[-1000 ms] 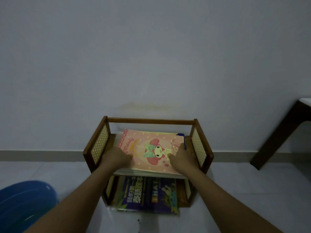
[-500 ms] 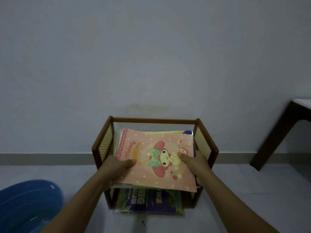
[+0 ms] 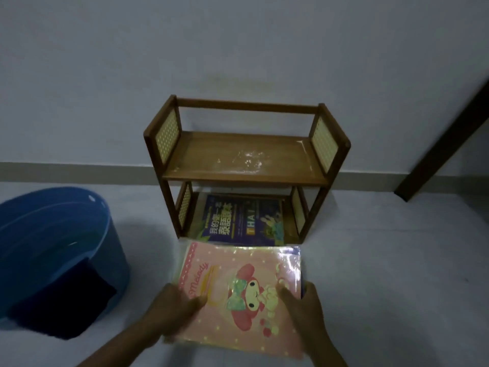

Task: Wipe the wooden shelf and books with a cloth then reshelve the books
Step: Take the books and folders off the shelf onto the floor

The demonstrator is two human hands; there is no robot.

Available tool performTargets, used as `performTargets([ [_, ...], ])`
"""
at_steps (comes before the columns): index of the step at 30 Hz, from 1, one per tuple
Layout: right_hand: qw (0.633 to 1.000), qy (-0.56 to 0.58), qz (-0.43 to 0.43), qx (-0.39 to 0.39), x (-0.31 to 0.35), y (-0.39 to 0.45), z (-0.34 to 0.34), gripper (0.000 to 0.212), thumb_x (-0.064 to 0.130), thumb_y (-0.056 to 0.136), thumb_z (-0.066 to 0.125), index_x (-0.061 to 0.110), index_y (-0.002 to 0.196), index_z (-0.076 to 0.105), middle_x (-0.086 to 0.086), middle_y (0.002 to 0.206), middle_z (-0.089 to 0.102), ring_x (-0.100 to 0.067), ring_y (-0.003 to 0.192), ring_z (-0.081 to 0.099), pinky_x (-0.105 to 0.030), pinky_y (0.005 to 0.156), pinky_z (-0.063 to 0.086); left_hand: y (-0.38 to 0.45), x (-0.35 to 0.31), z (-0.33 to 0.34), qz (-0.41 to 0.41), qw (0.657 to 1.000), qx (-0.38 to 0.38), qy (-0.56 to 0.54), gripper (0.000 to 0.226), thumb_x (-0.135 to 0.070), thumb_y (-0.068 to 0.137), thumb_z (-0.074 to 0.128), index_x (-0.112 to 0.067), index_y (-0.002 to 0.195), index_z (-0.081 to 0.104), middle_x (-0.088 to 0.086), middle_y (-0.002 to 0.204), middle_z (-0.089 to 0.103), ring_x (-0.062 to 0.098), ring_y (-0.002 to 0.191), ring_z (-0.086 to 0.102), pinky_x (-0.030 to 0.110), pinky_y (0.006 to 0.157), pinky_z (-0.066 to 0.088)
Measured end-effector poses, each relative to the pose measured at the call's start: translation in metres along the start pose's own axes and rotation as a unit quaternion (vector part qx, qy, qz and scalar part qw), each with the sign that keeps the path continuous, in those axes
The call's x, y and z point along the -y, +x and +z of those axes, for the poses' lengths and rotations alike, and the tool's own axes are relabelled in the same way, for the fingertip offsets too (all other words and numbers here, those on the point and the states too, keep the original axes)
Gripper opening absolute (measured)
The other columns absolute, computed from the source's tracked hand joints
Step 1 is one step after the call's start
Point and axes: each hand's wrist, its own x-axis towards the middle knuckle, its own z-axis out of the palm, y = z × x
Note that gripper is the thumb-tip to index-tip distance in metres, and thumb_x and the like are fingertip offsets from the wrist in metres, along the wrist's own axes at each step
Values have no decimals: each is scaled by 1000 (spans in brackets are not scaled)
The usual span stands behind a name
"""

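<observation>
Floor room: we see open floor (image 3: pixel 383 260) right of the pink book; blue tub (image 3: pixel 53 247) with a dark cloth (image 3: pixel 60 308) over its rim stands to its left.
Shelf: wooden shelf (image 3: pixel 243 160) just beyond the book, top board dusty.
Book: pink book (image 3: pixel 238 295) lies flat atop a stack.
Fingers: our left hand (image 3: pixel 177 311) and right hand (image 3: pixel 304 305) grip its near corners, thumbs on the cover.
Axis: long side runs toward the shelf.
Lower tier: blue book (image 3: pixel 238 221) lies flat.
</observation>
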Motion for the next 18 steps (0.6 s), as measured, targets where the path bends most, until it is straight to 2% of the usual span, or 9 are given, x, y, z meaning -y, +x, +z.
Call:
performTargets([
  [3,997,-37,64,-6,-38,13,15,27,29,80,74,12,92,56,-13,93,65,-27,82,64,-39,76,54,31,34,12,-50,995,39,71,56,-56,71,73,-13,105,66,0,89,74,13,76,72,30,71,61],
  [5,993,-74,86,-7,-56,21,22,36,30,78,75,8,99,58,-13,95,65,-27,83,64,-39,76,55,49,48,15,-62,991,63,105,61,-60,68,72,-16,109,65,-2,95,72,12,83,70,29,75,60],
  [8,988,-143,48,-13,-73,44,31,40,45,70,72,12,91,63,-10,87,67,-24,77,65,-40,71,56,67,49,14,-64,980,90,163,66,-65,66,71,-16,111,65,-4,95,70,10,84,69,22,74,58],
  [10,969,-247,-7,-24,-70,59,30,55,61,64,59,18,98,64,-3,92,67,-24,85,65,-40,76,56,73,31,5,-72,947,139,281,63,-68,73,63,-17,109,65,-5,84,66,12,76,67,22,70,54],
  [11,957,-285,-45,-32,-60,65,31,57,60,67,56,20,108,61,-3,101,65,-25,95,63,-40,82,54,78,21,-2,-74,925,130,349,66,-69,76,59,-13,110,64,-3,83,62,12,73,62,22,69,49],
  [13,952,-279,-117,-44,-31,90,37,57,39,80,61,14,130,48,-7,120,54,-28,113,52,-40,92,48,98,0,-14,-30,909,30,415,61,-64,82,56,-10,111,61,1,97,61,14,80,56,24,74,45],
  [14,954,-250,-161,-49,-13,105,42,55,29,84,60,13,134,43,-10,123,51,-28,115,49,-40,93,48,115,-10,-18,19,920,-25,391,54,-58,84,56,-12,110,61,0,101,62,15,85,58,27,76,48],
  [16,945,-227,-232,-45,16,145,58,50,25,85,55,15,132,43,-11,120,51,-26,108,52,-41,86,53,153,-27,-20,101,944,-96,298,42,-51,83,57,-16,106,62,3,100,67,17,85,64,33,76,54],
  [18,942,-260,-210,-26,29,186,74,53,35,80,52,15,129,45,-12,119,54,-29,105,56,-44,81,55,194,-39,-16,104,960,-116,233,57,-63,76,52,-14,104,58,8,98,65,21,86,64,39,76,56],
])
